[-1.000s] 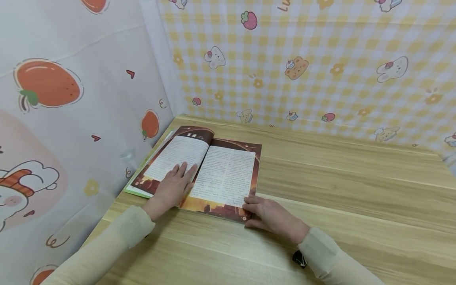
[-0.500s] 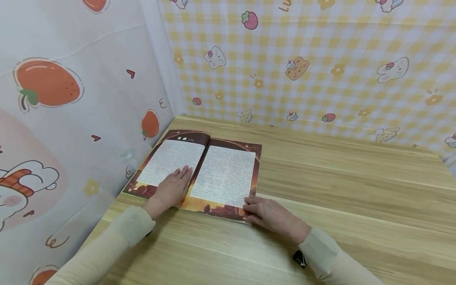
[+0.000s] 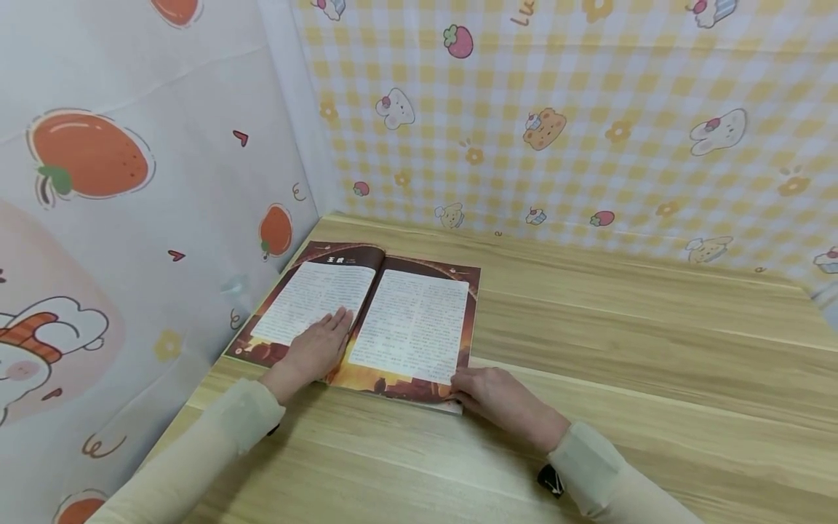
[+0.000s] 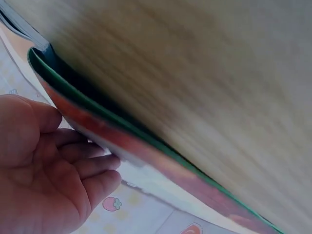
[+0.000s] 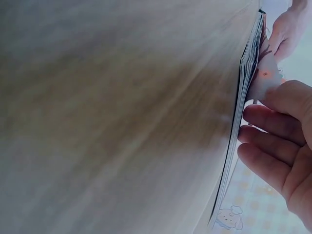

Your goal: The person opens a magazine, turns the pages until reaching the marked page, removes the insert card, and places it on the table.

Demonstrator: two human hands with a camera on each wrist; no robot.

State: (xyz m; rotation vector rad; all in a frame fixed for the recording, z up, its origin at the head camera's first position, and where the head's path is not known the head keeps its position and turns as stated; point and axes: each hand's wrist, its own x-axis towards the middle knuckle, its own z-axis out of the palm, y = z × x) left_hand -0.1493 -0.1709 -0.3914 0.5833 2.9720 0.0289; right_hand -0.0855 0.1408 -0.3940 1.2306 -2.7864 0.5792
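Observation:
An open magazine [image 3: 412,320] lies on the wooden table, with dark red-brown borders and columns of print. My left hand [image 3: 316,354] rests on the left page near the fold, fingers extended. At the lower right corner, my right hand [image 3: 500,399] pinches the right-hand page [image 5: 264,75] between thumb and fingers. That corner is raised and bent, and pale page edges show under it. In the left wrist view, the magazine's green cover edge [image 4: 146,131] runs beside the fingers [image 4: 100,168]. The right wrist view shows the stacked page edges [image 5: 233,136] by the fingertips.
The wooden table [image 3: 622,349] extends to the right and front. A checked yellow curtain [image 3: 576,87] hangs behind it, and a white printed curtain [image 3: 177,167] borders the left side. A small black object [image 3: 550,480] is beside the right cuff.
The left page has settled flatter and further left, covering the pages that showed beneath it. My right hand has gone from resting on the corner to pinching and lifting it. My left hand stays near the fold.

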